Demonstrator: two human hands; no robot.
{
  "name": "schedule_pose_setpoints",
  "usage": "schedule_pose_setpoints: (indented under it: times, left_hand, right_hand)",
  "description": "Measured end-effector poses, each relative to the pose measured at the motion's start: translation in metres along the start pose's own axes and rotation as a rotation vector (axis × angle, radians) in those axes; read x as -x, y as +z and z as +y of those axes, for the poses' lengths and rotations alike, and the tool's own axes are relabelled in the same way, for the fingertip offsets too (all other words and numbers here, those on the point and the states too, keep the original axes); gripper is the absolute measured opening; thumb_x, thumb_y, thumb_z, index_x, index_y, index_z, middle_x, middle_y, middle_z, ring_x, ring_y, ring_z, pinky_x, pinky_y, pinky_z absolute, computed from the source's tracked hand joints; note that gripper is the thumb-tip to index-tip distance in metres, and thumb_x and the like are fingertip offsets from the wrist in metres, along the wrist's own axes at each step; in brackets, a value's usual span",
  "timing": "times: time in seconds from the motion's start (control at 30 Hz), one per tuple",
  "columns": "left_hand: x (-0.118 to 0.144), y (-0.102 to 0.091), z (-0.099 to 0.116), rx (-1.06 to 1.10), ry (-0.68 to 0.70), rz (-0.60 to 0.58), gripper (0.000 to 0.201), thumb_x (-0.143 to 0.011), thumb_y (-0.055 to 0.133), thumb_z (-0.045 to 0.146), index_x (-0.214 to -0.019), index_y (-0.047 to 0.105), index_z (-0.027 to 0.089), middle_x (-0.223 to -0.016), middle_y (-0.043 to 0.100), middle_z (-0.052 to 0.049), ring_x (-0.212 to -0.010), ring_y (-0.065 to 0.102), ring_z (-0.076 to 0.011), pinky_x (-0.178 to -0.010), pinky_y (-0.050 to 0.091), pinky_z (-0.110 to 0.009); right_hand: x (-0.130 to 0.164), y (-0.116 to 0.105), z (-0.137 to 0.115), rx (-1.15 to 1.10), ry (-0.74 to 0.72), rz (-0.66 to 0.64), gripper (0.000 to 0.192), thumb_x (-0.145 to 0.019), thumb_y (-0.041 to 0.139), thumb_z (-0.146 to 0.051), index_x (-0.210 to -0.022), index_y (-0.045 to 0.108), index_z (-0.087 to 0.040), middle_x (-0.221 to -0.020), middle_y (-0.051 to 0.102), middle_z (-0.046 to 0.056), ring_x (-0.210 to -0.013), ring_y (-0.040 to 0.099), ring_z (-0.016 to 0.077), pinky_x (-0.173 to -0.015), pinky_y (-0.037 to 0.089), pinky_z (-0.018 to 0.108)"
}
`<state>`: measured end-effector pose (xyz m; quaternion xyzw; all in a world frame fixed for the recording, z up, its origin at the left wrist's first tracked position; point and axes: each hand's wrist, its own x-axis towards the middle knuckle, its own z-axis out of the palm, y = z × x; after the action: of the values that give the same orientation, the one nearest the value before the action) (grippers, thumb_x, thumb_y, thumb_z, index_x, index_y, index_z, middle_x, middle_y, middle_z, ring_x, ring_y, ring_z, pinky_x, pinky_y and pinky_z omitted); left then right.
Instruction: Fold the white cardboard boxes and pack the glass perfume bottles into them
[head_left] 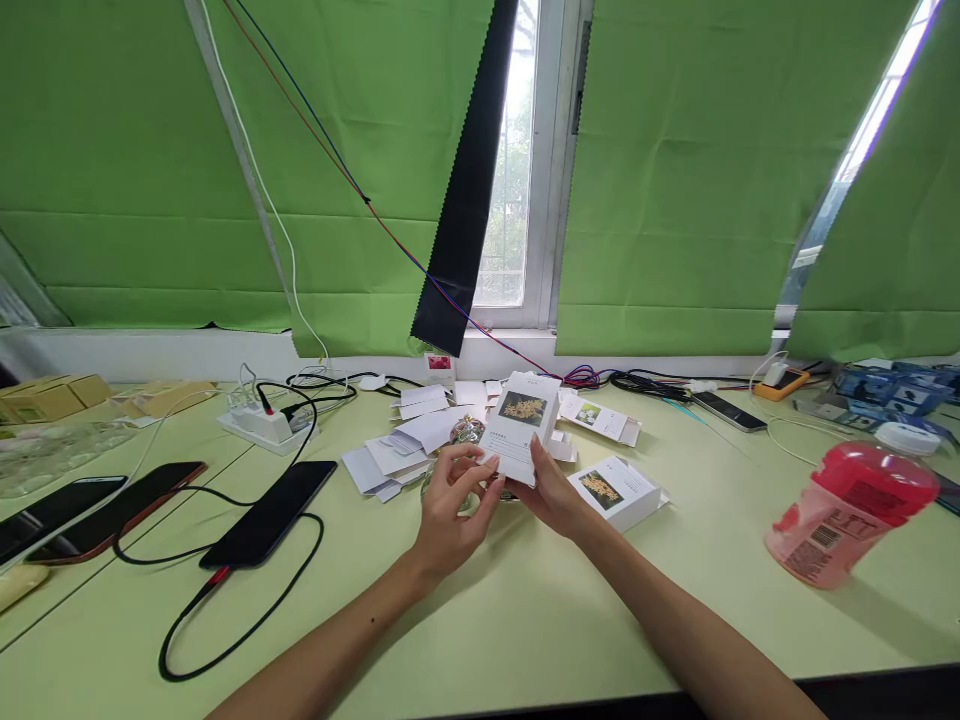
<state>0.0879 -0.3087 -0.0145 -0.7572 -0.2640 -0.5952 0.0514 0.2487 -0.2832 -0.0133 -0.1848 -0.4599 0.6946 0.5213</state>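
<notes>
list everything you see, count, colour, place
Rectangular flower-picture carton: one, white, held up
Similar lying carton: one, white, right of hands
Loose card cartons: several, white, behind the hands
Glass-fronted phones: at least four, black, left and right
Plastic power strip: one, white, left rear
Thin cables: several, black, rear and left
Plastic jar: one, red, right
Cardboard boxes: several, tan, left rear
Small boxes: several, blue, right rear
Cloth blinds: several, green, rear
Window: one, white frame, rear centre
Tabletop: at least one, pale green, beneath
Left hand: one, bare, at carton's lower end
Right hand: one, bare, gripping carton's right side
</notes>
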Motion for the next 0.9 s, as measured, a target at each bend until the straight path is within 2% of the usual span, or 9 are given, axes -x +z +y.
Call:
schedule_pose_setpoints:
  times: [0.17, 0.4, 0.53, 0.67, 0.8, 0.9]
  left_hand:
    - [0.0004, 0.0001, -0.0017, -0.017, -0.005, 0.01, 0.016, -0.097, 0.065, 0.013, -0.108, 0.072, 0.022, -0.11, 0.056, -0.005, -0.073, 0.066, -0.0097, -0.06, 0.058, -0.026]
    - [-0.0014, 0.0005, 0.0012, 0.022, -0.054, 0.009, 0.015, -0.096, 0.068, 0.014, -0.108, 0.071, 0.022, -0.109, 0.056, -0.004, -0.067, 0.063, -0.006, -0.056, 0.058, -0.022]
    - [-0.0015, 0.0012, 0.0032, 0.098, -0.207, 0.022, 0.017, -0.095, 0.07, 0.022, -0.112, 0.067, 0.024, -0.108, 0.055, -0.003, -0.075, 0.066, -0.0091, -0.059, 0.062, -0.022]
    - [-0.0011, 0.0029, 0.0036, 0.205, -0.402, 0.052, 0.033, -0.091, 0.076, 0.03, -0.116, 0.056, 0.025, -0.106, 0.054, -0.001, -0.072, 0.064, -0.0086, -0.053, 0.057, -0.019]
    - [-0.0004, 0.0039, 0.0024, 0.228, -0.502, 0.06, 0.038, -0.088, 0.079, 0.035, -0.114, 0.053, 0.025, -0.094, 0.054, 0.002, -0.067, 0.059, -0.0082, -0.053, 0.054, -0.019]
    - [0.0007, 0.004, 0.0016, 0.242, -0.561, 0.032, 0.042, -0.088, 0.078, 0.039, -0.117, 0.052, 0.025, -0.093, 0.056, 0.003, -0.058, 0.058, -0.0063, -0.052, 0.051, -0.02]
  right_hand:
    - [0.0024, 0.0035, -0.0043, 0.034, 0.021, 0.022, 0.082, -0.071, 0.075, -0.083, -0.129, 0.069, -0.025, -0.121, 0.076, 0.012, -0.124, 0.067, 0.0308, -0.095, 0.06, 0.042]
    - [0.0009, 0.0022, -0.0039, 0.017, 0.032, 0.051, 0.081, -0.067, 0.078, -0.083, -0.124, 0.069, -0.026, -0.119, 0.077, 0.011, -0.122, 0.069, 0.0311, -0.093, 0.062, 0.042]
    - [-0.0005, 0.0005, -0.0013, 0.01, 0.007, 0.07, 0.073, -0.07, 0.081, -0.076, -0.12, 0.07, -0.024, -0.114, 0.079, 0.01, -0.119, 0.071, 0.0304, -0.092, 0.063, 0.041]
    - [-0.0006, -0.0017, 0.0005, 0.012, 0.008, 0.108, 0.062, -0.076, 0.081, -0.067, -0.12, 0.07, -0.025, -0.112, 0.08, 0.008, -0.117, 0.073, 0.0294, -0.091, 0.063, 0.041]
    - [-0.0003, -0.0032, 0.0013, 0.002, 0.005, 0.134, 0.064, -0.075, 0.083, -0.067, -0.123, 0.069, -0.026, -0.114, 0.08, 0.007, -0.119, 0.072, 0.0294, -0.094, 0.063, 0.042]
    - [0.0, -0.0039, 0.0019, -0.014, 0.003, 0.144, 0.068, -0.073, 0.083, -0.07, -0.122, 0.069, -0.026, -0.117, 0.079, 0.008, -0.124, 0.069, 0.0296, -0.098, 0.061, 0.044]
